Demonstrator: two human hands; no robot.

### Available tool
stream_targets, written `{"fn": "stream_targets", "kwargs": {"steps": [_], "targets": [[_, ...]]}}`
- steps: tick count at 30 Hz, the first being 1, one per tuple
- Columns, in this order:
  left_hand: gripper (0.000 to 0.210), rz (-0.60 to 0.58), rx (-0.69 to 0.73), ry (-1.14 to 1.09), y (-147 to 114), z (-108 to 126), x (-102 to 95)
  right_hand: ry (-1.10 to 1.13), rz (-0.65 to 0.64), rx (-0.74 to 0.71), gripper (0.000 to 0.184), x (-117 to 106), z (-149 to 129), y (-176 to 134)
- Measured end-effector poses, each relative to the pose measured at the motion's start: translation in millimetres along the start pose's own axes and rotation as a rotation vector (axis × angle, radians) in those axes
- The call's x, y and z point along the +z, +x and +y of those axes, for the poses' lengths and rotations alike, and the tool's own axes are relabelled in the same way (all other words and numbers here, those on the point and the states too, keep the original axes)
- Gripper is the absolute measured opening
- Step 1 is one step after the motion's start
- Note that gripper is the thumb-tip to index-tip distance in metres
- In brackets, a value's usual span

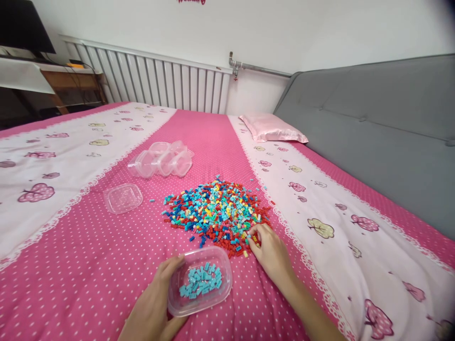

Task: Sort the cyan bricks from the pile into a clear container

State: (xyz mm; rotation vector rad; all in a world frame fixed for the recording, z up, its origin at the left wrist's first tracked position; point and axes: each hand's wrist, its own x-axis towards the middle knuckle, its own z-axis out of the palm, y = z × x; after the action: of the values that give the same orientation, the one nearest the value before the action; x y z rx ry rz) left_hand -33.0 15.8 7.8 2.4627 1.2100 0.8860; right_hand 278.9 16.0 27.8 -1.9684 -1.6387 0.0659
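My left hand (156, 296) grips the left side of a clear plastic container (227, 279), thumb below and fingers at its rim. Inside lie many light-blue toy building bricks (201, 280). Beyond the container spreads a heap of small mixed bricks (216, 208) in red, blue, turquoise, green and yellow. At the heap's near right edge is my right hand (268, 248), its thumb and fingers curled together in a pinch among the bricks. Whatever sits between those fingertips is too small to make out.
A single clear container (123, 198) lies left of the heap, with several more stacked containers (161, 160) behind it. Everything rests on a pink dotted bedspread (88, 265). A pink pillow (272, 127), grey headboard (373, 113) and white radiator (149, 76) border the bed.
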Motion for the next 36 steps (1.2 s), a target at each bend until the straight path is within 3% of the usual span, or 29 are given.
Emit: {"fn": "stream_targets", "kwargs": {"steps": [2,7,12,17,27,31,36], "targets": [[0.063,-0.007,-0.004,-0.007,0,-1,0.5,0.035,0.039,0.006,0.004,0,1,2],[0.064,-0.01,-0.006,-0.014,-1,-1,1.0,0.233,0.083,0.076,0.017,-9,-5,6],[0.067,-0.017,-0.013,-0.031,-1,2,0.6,0.547,0.008,-0.02,0.015,-19,-49,-15],[0.068,-0.017,-0.001,-0.046,0,4,-0.3,0.51,-0.036,-0.176,0.009,-18,-85,-40],[0.068,-0.051,0.012,-0.048,0,8,-3.5,0.512,-0.097,-0.168,0.023,-14,-83,-49],[0.068,-0.047,0.006,-0.07,1,11,-5.4,0.675,-0.095,-0.083,0.033,-24,-82,-48],[0.065,-0.03,0.008,-0.078,3,13,-6.5,0.883,-0.089,0.074,0.026,-20,-73,-42]]}}
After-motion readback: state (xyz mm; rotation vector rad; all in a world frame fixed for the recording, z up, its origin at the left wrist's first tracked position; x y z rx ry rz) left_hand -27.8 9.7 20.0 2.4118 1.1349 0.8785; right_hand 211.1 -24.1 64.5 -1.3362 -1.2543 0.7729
